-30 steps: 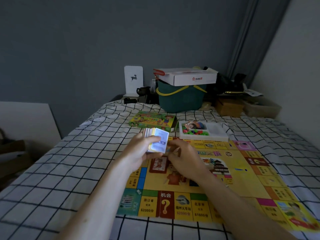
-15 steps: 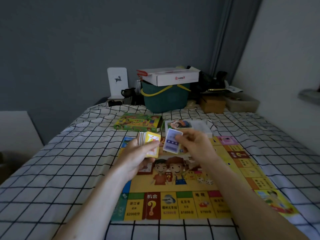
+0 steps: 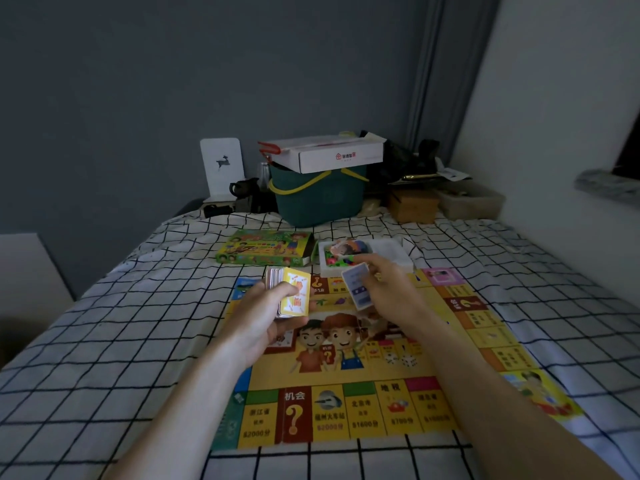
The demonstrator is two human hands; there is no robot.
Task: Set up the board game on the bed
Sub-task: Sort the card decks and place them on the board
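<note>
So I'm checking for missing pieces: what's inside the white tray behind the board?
The white tray holds a picture card or sheet lying over small green and red pieces. The right hand hides its front edge; what lies beneath the picture stays unseen.

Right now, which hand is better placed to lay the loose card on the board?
The right hand. It already pinches the single blue card above the game board, while the left hand grips the card deck and isn't free.
</note>
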